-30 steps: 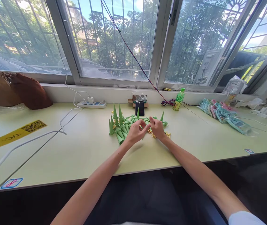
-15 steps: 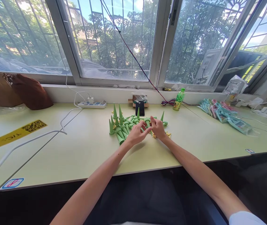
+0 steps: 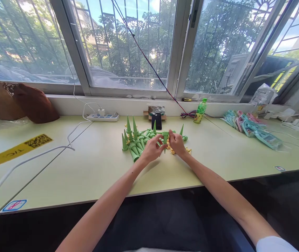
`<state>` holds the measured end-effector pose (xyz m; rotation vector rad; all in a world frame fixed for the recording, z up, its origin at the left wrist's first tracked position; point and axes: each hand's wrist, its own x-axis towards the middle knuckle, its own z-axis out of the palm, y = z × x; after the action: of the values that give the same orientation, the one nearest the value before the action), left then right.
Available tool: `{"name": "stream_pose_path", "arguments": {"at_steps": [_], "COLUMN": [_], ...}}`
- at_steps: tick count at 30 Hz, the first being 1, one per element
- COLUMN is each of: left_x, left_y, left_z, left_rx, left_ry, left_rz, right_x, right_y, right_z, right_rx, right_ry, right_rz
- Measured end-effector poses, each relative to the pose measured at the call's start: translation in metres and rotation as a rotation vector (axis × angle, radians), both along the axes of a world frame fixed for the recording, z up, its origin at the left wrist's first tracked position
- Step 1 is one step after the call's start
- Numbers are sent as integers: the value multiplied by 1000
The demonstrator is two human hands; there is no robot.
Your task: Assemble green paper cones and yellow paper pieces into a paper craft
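Between my hands is a green plastic cone, its wide end up and its tip pointing down. The thumb and fingertips of my left hand close lightly on its left side. My right hand is curled with the thumb on top and grips the cone at its upper right; the fingertips are hidden. Several more green cones lie and stand in a pile beyond and left of my left hand. Small yellow pieces lie on the table below and behind my right hand.
Behind the pile are a dark phone and a small cardboard box. A green bottle stands at the back, with bagged teal and pink items farther right. At left are a power strip and a white cable.
The cone between my hands has turned from a tilt to nearly upright with its tip down. My left fingers opened a little, then came back against it. The right hand has barely moved.
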<state>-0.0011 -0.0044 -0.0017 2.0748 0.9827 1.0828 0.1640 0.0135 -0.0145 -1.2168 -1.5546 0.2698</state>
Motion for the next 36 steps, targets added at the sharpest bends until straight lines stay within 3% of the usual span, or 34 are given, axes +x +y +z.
{"name": "stream_pose_path", "arguments": {"at_steps": [17, 23, 29, 36], "left_x": [1, 1, 1, 5], "left_y": [6, 10, 8, 6], "left_z": [-4, -7, -8, -5], "left_rx": [149, 175, 130, 106], "left_ry": [-61, -73, -110, -137], "left_rz": [74, 72, 7, 51], "right_x": [-3, -3, -5, -6], "right_y": [0, -1, -3, -2], "right_z": [-3, -2, 0, -4], "right_rx": [-13, -86, -94, -39], "right_ry": [148, 196, 172, 163], "right_rz": [159, 232, 219, 148]}}
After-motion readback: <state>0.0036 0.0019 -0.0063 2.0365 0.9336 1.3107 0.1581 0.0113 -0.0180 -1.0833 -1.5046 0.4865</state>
